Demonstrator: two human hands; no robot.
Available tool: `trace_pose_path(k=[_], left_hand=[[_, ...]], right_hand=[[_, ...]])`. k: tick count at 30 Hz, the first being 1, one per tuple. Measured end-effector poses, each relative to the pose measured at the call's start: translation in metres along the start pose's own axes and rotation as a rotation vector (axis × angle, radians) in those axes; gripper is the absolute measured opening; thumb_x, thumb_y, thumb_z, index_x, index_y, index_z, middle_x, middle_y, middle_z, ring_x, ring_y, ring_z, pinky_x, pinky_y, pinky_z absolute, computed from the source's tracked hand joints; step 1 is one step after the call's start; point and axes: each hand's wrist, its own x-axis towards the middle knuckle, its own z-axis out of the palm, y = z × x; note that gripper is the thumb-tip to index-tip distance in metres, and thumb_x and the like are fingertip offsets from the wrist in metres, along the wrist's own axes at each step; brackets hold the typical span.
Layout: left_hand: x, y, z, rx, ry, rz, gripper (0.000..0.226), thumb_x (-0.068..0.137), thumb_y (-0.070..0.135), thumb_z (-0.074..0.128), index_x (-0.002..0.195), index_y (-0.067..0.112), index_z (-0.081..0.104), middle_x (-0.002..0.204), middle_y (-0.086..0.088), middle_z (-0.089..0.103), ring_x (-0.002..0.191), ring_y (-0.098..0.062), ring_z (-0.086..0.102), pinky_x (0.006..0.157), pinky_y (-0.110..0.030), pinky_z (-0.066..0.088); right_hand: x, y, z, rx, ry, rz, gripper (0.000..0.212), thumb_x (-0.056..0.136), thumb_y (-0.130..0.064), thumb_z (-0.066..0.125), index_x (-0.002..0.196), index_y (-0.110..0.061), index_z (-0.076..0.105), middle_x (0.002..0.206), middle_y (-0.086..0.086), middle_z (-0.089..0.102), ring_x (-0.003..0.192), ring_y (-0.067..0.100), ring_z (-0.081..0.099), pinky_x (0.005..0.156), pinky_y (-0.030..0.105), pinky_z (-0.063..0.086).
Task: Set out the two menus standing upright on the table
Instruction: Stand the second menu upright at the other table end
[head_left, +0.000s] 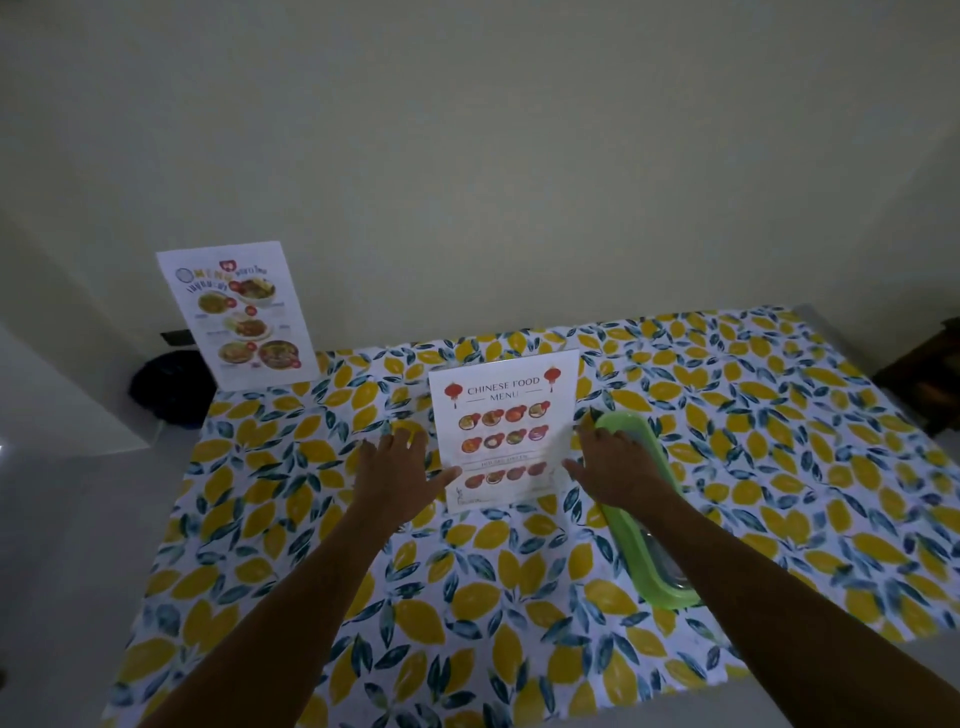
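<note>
Chinese food menu (504, 431) stands upright mid-table on the lemon cloth (779, 441). Left hand (397, 462) & right hand (615, 462) flank it, both spread flat, gripping nothing, prob. steadying so it won't tip. Second menu (239, 317) upright far back-left of it; green tray (641, 512) just right.

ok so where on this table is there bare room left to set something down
Free: the wide stretch of lemon-print tablecloth right of the long green plastic tray, and the near strip in front of the white Chinese food menu. Crowded: the middle, where left hand and right hand flank that menu. The illustrated Thai menu takes the far left corner.
</note>
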Motion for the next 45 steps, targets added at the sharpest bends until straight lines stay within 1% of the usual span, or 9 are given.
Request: trace_pose_path(k=[7, 12, 16, 20, 25, 31, 34, 40, 45], left_hand=[[0.019, 0.008, 0.006, -0.064, 0.003, 0.068, 0.078, 0.083, 0.078, 0.036, 0.124, 0.014, 0.052, 0.122, -0.007, 0.060, 0.111, -0.028, 0.057, 0.092, -0.045, 0.043], [0.030, 0.007, 0.004, -0.162, -0.056, 0.119, 0.051, 0.092, 0.061, 0.045, 0.118, 0.021, 0.063, 0.101, -0.004, 0.072, 0.091, -0.024, 0.067, 0.073, -0.034, 0.050], [0.038, -0.003, 0.002, -0.160, -0.091, 0.138, 0.046, 0.092, 0.061, 0.044, 0.109, 0.025, 0.068, 0.093, -0.001, 0.073, 0.082, -0.022, 0.068, 0.063, -0.031, 0.049], [0.049, -0.005, -0.017, -0.205, -0.034, 0.145, 0.039, 0.092, 0.057, 0.049, 0.110, 0.028, 0.069, 0.096, -0.001, 0.074, 0.084, -0.021, 0.067, 0.063, -0.032, 0.050], [0.065, -0.002, -0.051, -0.205, 0.035, 0.177, 0.044, 0.091, 0.061, 0.047, 0.110, 0.029, 0.070, 0.095, 0.001, 0.074, 0.080, -0.019, 0.067, 0.062, -0.032, 0.053], [0.093, 0.023, -0.087, -0.265, 0.123, 0.243, 0.037, 0.090, 0.056, 0.054, 0.110, 0.030, 0.070, 0.098, 0.003, 0.075, 0.080, -0.018, 0.067, 0.063, -0.030, 0.052], [0.104, 0.047, -0.103, -0.279, 0.141, 0.266, 0.035, 0.089, 0.057, 0.055, 0.104, 0.030, 0.072, 0.093, 0.003, 0.075, 0.077, -0.017, 0.067, 0.063, -0.032, 0.054], [0.124, 0.113, -0.130, -0.315, 0.202, 0.323, 0.035, 0.087, 0.055, 0.060, 0.092, 0.023, 0.072, 0.078, 0.000, 0.074, 0.065, -0.019, 0.065, 0.055, -0.029, 0.045], [0.149, 0.187, -0.148, -0.295, 0.215, 0.355, 0.043, 0.085, 0.063, 0.056, 0.087, 0.023, 0.069, 0.074, 0.001, 0.072, 0.063, -0.019, 0.065, 0.060, -0.032, 0.053]], right_hand=[[0.033, 0.005, 0.005, 0.069, -0.042, 0.042, 0.061, 0.092, -0.047, 0.055, 0.136, -0.009, 0.039, 0.125, 0.016, 0.063, 0.115, 0.036, 0.060, 0.093, 0.046, 0.050], [0.048, 0.002, 0.008, 0.236, -0.020, 0.066, 0.033, 0.097, -0.031, 0.051, 0.122, -0.009, 0.053, 0.112, 0.017, 0.068, 0.102, 0.034, 0.065, 0.081, 0.037, 0.049], [0.051, 0.004, 0.002, 0.289, 0.013, 0.036, 0.024, 0.098, -0.029, 0.050, 0.107, -0.010, 0.061, 0.101, 0.016, 0.071, 0.093, 0.033, 0.068, 0.079, 0.039, 0.055], [0.057, 0.003, -0.013, 0.273, 0.048, 0.020, 0.025, 0.098, -0.027, 0.050, 0.107, -0.007, 0.061, 0.104, 0.017, 0.071, 0.094, 0.034, 0.066, 0.075, 0.037, 0.049], [0.061, 0.011, -0.041, 0.270, 0.149, 0.000, 0.024, 0.097, -0.030, 0.049, 0.105, -0.011, 0.060, 0.100, 0.015, 0.072, 0.089, 0.033, 0.067, 0.071, 0.037, 0.052], [0.051, 0.036, -0.072, 0.277, 0.231, 0.019, 0.024, 0.097, -0.031, 0.050, 0.106, -0.012, 0.061, 0.101, 0.011, 0.073, 0.089, 0.030, 0.068, 0.069, 0.034, 0.052], [0.046, 0.058, -0.092, 0.257, 0.276, 0.053, 0.025, 0.098, -0.031, 0.049, 0.106, -0.010, 0.061, 0.102, 0.013, 0.072, 0.092, 0.033, 0.067, 0.068, 0.034, 0.048], [0.044, 0.120, -0.129, 0.244, 0.332, 0.112, 0.027, 0.097, -0.036, 0.047, 0.107, -0.013, 0.059, 0.099, 0.010, 0.073, 0.087, 0.031, 0.068, 0.072, 0.042, 0.057], [0.053, 0.197, -0.156, 0.240, 0.356, 0.130, 0.027, 0.097, -0.038, 0.048, 0.104, -0.016, 0.060, 0.095, 0.006, 0.074, 0.085, 0.028, 0.068, 0.071, 0.042, 0.058]])
